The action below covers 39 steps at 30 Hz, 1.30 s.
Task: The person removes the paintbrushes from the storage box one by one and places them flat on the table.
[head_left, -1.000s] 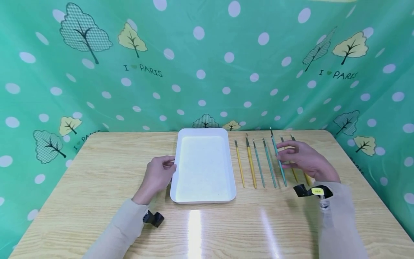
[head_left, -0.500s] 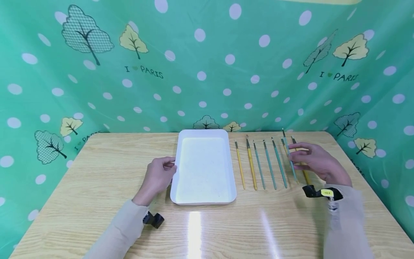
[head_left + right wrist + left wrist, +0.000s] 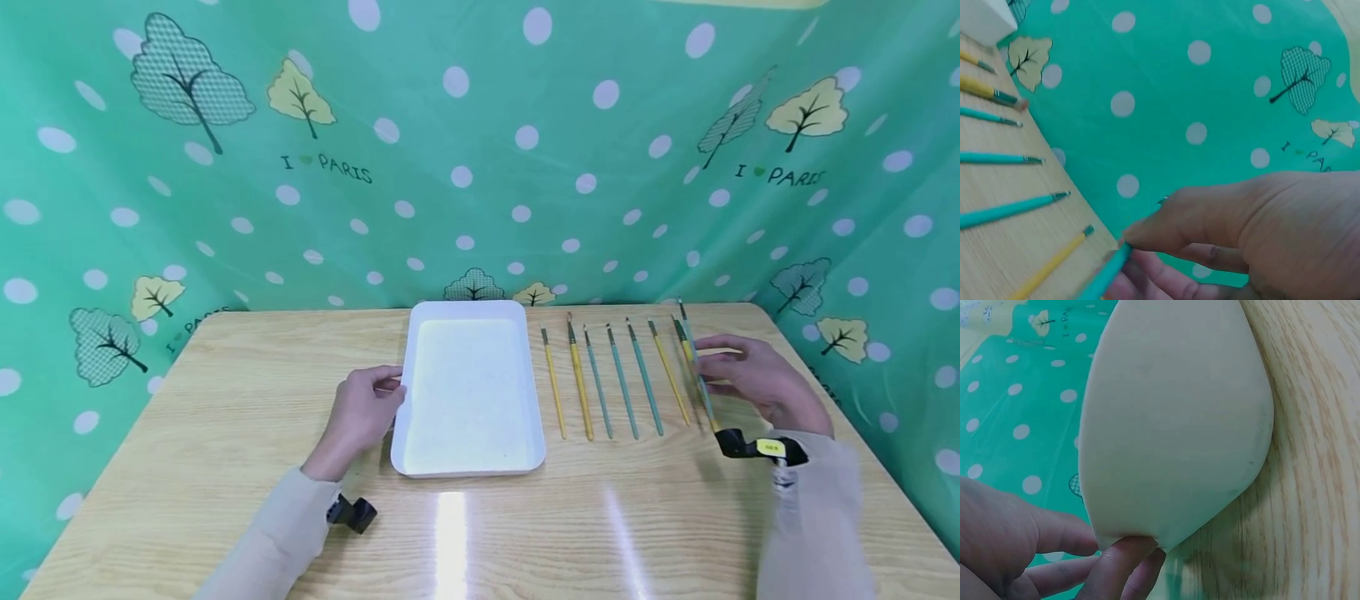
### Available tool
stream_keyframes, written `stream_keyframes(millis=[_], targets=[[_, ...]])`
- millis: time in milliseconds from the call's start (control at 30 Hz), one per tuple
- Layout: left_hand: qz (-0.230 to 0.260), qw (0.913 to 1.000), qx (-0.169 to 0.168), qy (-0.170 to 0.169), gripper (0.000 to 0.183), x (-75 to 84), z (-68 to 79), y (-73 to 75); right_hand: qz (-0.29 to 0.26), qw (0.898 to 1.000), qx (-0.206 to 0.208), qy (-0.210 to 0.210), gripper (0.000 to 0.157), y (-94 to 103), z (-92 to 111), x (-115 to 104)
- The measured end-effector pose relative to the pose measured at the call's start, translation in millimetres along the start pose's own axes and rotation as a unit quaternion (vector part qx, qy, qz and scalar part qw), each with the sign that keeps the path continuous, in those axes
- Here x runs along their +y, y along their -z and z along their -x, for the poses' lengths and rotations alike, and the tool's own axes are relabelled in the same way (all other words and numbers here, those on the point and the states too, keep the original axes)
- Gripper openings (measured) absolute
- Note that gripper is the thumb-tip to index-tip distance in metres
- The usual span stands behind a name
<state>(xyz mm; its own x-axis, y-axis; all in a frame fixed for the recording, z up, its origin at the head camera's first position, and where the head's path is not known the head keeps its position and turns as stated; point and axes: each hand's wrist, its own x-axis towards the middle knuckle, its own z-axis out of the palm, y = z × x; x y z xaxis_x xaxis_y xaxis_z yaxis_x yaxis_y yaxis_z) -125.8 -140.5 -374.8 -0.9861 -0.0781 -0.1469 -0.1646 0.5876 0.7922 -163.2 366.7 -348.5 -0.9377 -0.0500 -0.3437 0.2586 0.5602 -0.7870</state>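
Note:
With its thumb and fingers, my left hand (image 3: 365, 410) pinches the left side of a white rectangular tray (image 3: 468, 392). The left wrist view shows the fingertips at the tray's outer wall (image 3: 1172, 425). My right hand (image 3: 757, 379) holds a teal paintbrush (image 3: 702, 379) between thumb and fingers, bristles pointing away, at the right end of a row of brushes. Behind the held brush, a yellow paintbrush (image 3: 683, 340) is partly hidden. Just left of it lies another yellow paintbrush (image 3: 670, 373). In the right wrist view the fingers cover part of the teal handle (image 3: 1107, 274).
Between the tray and my right hand, yellow and teal paintbrushes lie side by side, among them a thick yellow one (image 3: 580, 379) and a teal one (image 3: 621, 383). All lie on a wooden table (image 3: 555, 525). A green dotted cloth (image 3: 480, 125) hangs behind it.
My right hand has moved right with the teal paintbrush, from beside the other teal brushes, past one yellow brush, to the rightmost one. My left hand stays on the tray.

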Motion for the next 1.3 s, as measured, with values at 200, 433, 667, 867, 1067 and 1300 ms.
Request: stream_keyframes(millis=[200, 433, 667, 867, 1067, 1300], targets=[[0.003, 1.0000, -0.001, 0.000, 0.036, 0.1, 1.6, -0.1, 0.041, 0.997, 0.058, -0.033, 0.063, 3.7, 2, 10], [-0.011, 0.9999, 0.004, -0.006, 0.036, -0.2, 1.4, 0.1, 0.048, 0.993, 0.100, -0.045, 0.057, 6.5, 1, 23], [-0.013, 0.9998, 0.005, -0.010, 0.036, -0.5, 1.2, 1.7, 0.043, 0.992, 0.113, -0.048, 0.056, 10.6, -2, 34], [-0.014, 0.9998, 0.004, -0.009, 0.036, -0.7, 2.1, 2.6, 0.078, 0.987, 0.111, -0.082, 0.052, 14.3, -10, 40], [-0.015, 0.9998, 0.002, -0.013, 0.036, -1.2, 2.8, 2.8, 0.113, 0.981, 0.114, -0.108, 0.045, 14.3, -13, 43], [-0.018, 0.9997, -0.001, -0.019, 0.037, -2.2, 3.2, 3.3, 0.129, 0.977, 0.135, -0.105, 0.038, 10.2, -13, 42]])
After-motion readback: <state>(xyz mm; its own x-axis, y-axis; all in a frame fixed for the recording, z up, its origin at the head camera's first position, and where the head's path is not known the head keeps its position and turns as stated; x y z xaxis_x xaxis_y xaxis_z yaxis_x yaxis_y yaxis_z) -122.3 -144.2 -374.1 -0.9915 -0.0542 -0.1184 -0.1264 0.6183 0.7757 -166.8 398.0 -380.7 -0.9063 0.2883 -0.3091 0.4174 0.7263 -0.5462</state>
